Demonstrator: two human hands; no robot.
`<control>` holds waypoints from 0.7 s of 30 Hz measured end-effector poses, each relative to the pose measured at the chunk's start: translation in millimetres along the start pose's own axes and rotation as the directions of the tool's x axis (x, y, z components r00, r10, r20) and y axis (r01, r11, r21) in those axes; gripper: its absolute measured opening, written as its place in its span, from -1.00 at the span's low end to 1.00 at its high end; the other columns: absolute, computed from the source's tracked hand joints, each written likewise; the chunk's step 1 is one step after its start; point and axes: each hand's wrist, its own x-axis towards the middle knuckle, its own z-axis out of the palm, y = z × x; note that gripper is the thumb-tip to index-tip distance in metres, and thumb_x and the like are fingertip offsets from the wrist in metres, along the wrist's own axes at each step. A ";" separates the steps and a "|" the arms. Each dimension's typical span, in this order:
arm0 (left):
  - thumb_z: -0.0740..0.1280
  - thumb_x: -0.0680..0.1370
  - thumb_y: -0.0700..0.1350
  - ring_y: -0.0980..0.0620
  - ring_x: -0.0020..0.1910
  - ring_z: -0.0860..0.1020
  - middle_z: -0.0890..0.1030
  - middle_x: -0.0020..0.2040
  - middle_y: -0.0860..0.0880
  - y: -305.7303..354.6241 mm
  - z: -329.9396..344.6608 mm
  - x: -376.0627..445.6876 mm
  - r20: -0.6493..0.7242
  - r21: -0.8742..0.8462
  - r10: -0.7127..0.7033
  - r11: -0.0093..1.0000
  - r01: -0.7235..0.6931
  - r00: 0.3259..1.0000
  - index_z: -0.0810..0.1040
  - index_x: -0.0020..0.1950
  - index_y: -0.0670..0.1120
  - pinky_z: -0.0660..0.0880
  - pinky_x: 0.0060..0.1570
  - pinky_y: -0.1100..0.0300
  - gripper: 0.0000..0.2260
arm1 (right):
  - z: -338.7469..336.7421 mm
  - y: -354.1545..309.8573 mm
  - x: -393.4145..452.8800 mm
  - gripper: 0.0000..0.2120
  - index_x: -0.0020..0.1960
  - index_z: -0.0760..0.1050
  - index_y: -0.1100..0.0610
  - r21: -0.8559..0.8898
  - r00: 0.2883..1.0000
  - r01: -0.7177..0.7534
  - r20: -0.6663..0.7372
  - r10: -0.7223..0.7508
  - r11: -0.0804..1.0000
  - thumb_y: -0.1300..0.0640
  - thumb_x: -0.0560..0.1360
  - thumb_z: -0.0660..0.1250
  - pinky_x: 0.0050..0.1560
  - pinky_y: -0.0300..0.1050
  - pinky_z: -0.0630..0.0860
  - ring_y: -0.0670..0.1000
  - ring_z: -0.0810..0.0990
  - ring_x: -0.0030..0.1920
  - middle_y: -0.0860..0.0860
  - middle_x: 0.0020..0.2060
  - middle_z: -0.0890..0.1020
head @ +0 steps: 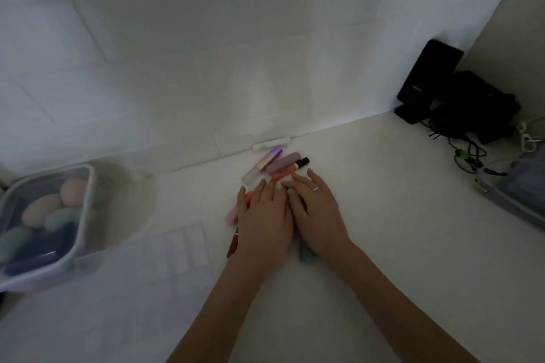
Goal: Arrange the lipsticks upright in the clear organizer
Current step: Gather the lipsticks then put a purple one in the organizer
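Several lipsticks lie flat in a loose pile on the white table: a mauve tube (282,162), a coral one with a black cap (290,169), a frosted tube with a purple cap (261,166), a white one (271,143) by the wall. My left hand (264,216) and my right hand (317,209) rest palm down side by side on the near part of the pile, fingers spread, gripping nothing. A pink tube (232,214) and a dark red one (232,246) stick out from under my left hand. The clear organizer (185,244) lies faintly visible left of my hands.
A clear lidded box (44,224) of pastel makeup sponges stands at the left edge. Black speakers (427,79) with tangled cables (469,153) fill the back right corner. A grey pouch (522,197) lies at the right edge. A tiled wall runs behind the table.
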 end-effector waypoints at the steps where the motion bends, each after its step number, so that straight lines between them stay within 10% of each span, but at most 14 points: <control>1: -0.02 0.62 -0.02 0.00 0.48 0.06 0.18 0.50 -0.02 -0.5 1.8 1.7 -0.013 -0.016 -0.003 1.000 0.003 1.000 0.16 0.45 -0.01 -0.16 0.43 -0.10 -0.61 | 4.2 2.7 3.0 -0.55 0.23 0.55 0.15 0.020 1.000 0.018 -0.022 -0.017 1.000 0.03 0.56 -0.01 0.45 -0.26 -0.01 0.06 0.35 0.41 0.09 0.27 0.57; 7: 0.06 0.60 -0.05 -0.07 0.39 0.23 0.34 0.39 -0.10 0.4 6.6 4.2 -0.126 0.116 0.062 0.992 -0.047 0.990 0.25 0.38 -0.08 0.00 0.41 -0.07 -0.64 | 21.4 17.9 20.9 -0.57 -0.03 0.61 0.21 0.089 0.993 0.035 -0.117 -0.024 0.995 0.01 0.49 0.03 0.13 -0.13 0.35 0.10 0.52 0.07 0.12 -0.07 0.65; 13: 0.11 0.58 -0.16 -0.09 0.28 0.34 0.38 0.33 -0.14 4.9 0.0 -11.2 -0.201 0.076 0.104 0.993 -0.091 0.974 0.27 0.34 -0.17 0.21 0.26 0.09 -0.67 | 17.4 5.4 12.3 -0.72 -0.11 0.59 0.29 0.158 0.987 -0.016 -0.154 0.041 0.987 0.18 0.59 0.16 -0.15 -0.19 0.26 0.11 0.51 -0.12 0.22 -0.14 0.61; 18: 0.30 0.44 -0.28 -0.06 0.32 0.30 0.35 0.35 -0.09 -10.3 -33.8 -60.5 -0.371 -0.222 0.125 0.950 -0.219 0.920 0.27 0.40 -0.10 0.30 0.22 0.11 -0.46 | 15.9 -8.3 -8.1 -0.62 -0.03 0.61 0.19 0.243 0.988 -0.014 -0.148 0.051 0.970 -0.02 0.50 0.11 0.01 0.08 0.49 0.18 0.58 -0.02 0.18 -0.09 0.63; 21: 0.27 0.43 -0.20 -0.17 0.19 0.43 0.51 0.17 -0.13 -46.8 -55.3 -88.0 -0.550 -0.085 0.075 0.986 -0.145 0.832 0.47 0.22 -0.14 0.36 0.14 -0.02 -0.65 | 14.3 -18.9 -17.2 -0.59 0.10 0.60 0.01 0.222 0.987 -0.005 -0.154 0.041 0.975 -0.09 0.46 0.08 0.22 0.17 0.42 0.10 0.57 0.10 0.06 0.03 0.63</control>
